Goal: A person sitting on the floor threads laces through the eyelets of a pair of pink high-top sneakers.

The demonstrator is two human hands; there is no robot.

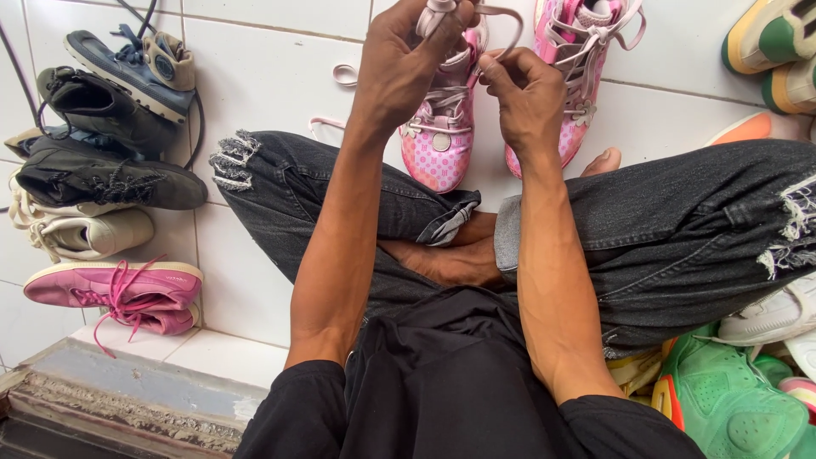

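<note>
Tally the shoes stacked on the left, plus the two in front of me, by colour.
Navy boot: 1
Black shoes: 2
Cream shoe: 1
Plain pink shoes: 2
Patterned pink sneakers: 2
Total: 8, leaving out any mostly hidden behind.

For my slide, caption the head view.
Left hand and right hand pull laces on a pink sneaker.
</note>
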